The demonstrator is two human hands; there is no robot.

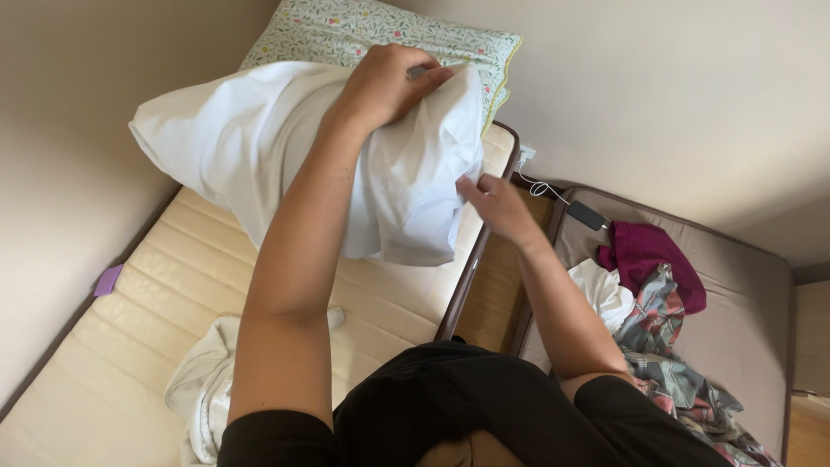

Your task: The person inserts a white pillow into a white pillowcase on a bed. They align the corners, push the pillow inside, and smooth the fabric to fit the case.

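White cotton-cased pillow [294, 147], upper centre above the cream mattress [173, 285], is clenched by the left hand [389, 82] while the right hand [493, 203] pinches its open edge; tugging evenly would likely seat it.

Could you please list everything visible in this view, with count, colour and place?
White pillow: one, white case, held up over the bare mattress.
Floral pillow: one, green patterned, behind the white pillow at the wall.
Bare mattress: one, cream quilted, on the left.
White cloth: one, crumpled on the bare mattress.
Purple tag: one, at the bare mattress's left edge.
Second mattress: one, grey-brown, on the right.
Clothes pile: magenta, white and patterned, on the second mattress.
Phone: one, dark, with white cable, near the wall.
Left hand: gripping the white pillow's top.
Right hand: at the pillowcase's edge.
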